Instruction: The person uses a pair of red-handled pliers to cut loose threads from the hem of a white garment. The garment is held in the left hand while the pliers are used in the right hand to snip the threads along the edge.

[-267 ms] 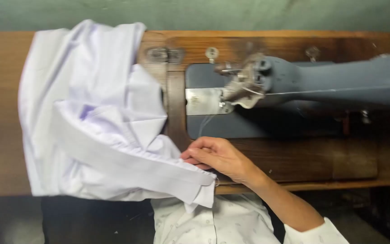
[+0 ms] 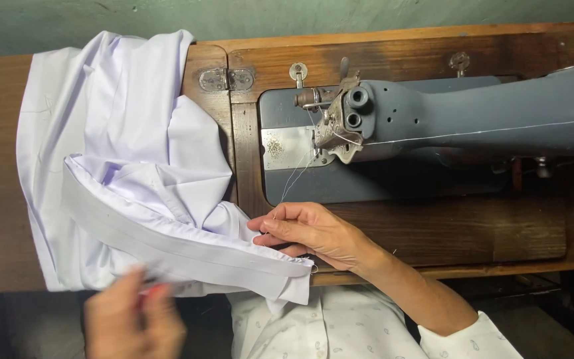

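Right hand [image 2: 313,233] grip pinching white garment [image 2: 134,193] edge; blurred left hand [image 2: 131,319] grip unclear, beside it.

no packages, labels, signs or screens show anywhere in view

Tailoring workshop, by the look: grey sewing machine [image 2: 460,123] sunk into a worn wooden table [image 2: 433,233] w/ metal hinges [image 2: 227,79], white garment [image 2: 134,173] heaped beside it, plain greenish wall [image 2: 287,16] behind.
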